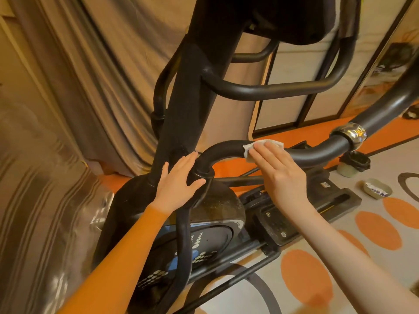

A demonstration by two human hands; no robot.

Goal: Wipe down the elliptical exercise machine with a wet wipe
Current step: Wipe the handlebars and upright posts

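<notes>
The black elliptical machine [188, 105] fills the middle of the view, its upright post rising to the top. A curved black handlebar [222, 150] arcs from the post's base to the right, ending past a chrome ring [350, 133]. My right hand [281, 171] lies flat with straight fingers on a white wet wipe [249, 149], pressing it onto the bar's top. My left hand [179, 184] rests open against the collar where the bar meets the post, thumb spread to the right.
Curtains [79, 87] hang close at the left and behind the machine. The pedal [278, 223] and rail sit low at right on a carpet with orange ovals. A small dish [377, 189] and a bagged bin [353, 164] stand on the floor at right.
</notes>
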